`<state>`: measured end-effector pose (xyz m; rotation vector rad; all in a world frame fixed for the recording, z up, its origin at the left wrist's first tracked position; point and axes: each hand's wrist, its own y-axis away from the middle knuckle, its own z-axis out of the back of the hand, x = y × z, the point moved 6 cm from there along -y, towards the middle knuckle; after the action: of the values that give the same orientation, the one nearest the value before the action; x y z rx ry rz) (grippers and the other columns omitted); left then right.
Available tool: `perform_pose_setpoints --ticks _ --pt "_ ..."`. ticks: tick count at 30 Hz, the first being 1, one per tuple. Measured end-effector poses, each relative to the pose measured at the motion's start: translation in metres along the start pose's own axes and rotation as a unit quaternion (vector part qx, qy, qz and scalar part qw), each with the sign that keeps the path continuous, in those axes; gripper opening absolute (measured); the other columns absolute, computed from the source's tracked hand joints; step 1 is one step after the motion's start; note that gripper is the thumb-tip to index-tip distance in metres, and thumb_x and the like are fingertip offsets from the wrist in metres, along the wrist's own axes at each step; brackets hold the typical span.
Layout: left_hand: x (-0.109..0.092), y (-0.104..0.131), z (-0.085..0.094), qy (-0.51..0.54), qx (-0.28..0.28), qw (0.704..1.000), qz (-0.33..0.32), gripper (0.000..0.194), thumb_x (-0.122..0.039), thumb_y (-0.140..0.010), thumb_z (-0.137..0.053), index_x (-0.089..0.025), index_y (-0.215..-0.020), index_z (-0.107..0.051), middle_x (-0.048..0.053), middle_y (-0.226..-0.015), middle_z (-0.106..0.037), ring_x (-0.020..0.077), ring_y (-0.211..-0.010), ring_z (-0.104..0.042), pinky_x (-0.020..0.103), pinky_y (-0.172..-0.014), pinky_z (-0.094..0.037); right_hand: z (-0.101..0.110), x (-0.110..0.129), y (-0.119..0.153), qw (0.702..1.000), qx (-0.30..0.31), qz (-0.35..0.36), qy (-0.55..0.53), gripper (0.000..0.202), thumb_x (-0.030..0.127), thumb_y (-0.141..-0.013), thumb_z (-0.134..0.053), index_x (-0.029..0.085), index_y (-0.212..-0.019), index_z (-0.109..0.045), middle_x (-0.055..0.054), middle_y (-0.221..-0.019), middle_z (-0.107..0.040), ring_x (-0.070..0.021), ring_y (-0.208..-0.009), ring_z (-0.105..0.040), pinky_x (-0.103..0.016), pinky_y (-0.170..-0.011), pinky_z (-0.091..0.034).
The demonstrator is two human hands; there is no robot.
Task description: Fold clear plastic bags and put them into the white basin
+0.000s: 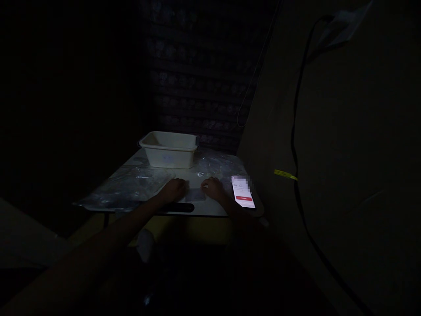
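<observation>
In the dim head view, my left hand [176, 189] and my right hand [213, 188] are close together over the front of a small white table [204, 208]. A flat, greyish, roughly rectangular sheet [195, 195] lies between them, perhaps plastic. My fingers are curled in at its left and right edges. Darkness hides the exact grip of the fingertips. Just right of my right hand lies a lit phone [243, 193] with a timer-like screen and a red button.
A cream plastic tub [171, 156] stands at the back of the table. Clear plastic bags [128, 184] spread over the left side, and more crinkled plastic [217, 163] lies at back right. A black cable [294, 131] with a yellow tag [284, 174] hangs along the right wall.
</observation>
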<state>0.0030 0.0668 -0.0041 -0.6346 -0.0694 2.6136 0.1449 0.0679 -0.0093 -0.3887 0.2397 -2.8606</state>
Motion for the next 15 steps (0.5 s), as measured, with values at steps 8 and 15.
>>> perform_pose_setpoints --ticks 8,15 --pt "0.003 -0.005 -0.001 0.252 -0.016 0.965 0.072 0.018 -0.027 -0.055 -0.051 -0.014 -0.064 -0.059 0.002 -0.063 -0.060 0.0148 -0.062 -0.052 0.022 -0.054 -0.038 0.008 0.023 -0.003 0.998 0.009 0.065 0.008 0.017 0.022 -0.069 -0.042 0.020 -0.072 -0.059 -0.005 -0.086 -0.055 -0.0176 -0.085 -0.046 -0.030 -0.072 -0.033" --pt "0.008 0.000 -0.003 0.506 -0.020 0.848 0.158 0.016 -0.023 -0.044 -0.060 -0.012 -0.054 -0.054 -0.002 -0.047 -0.053 0.0091 -0.045 -0.047 0.023 -0.049 -0.037 0.020 0.028 -0.010 0.946 -0.035 -0.015 -0.321 0.023 0.023 -0.066 -0.050 0.017 -0.088 -0.051 -0.004 -0.090 -0.053 -0.0118 -0.078 -0.050 -0.025 -0.066 -0.038"
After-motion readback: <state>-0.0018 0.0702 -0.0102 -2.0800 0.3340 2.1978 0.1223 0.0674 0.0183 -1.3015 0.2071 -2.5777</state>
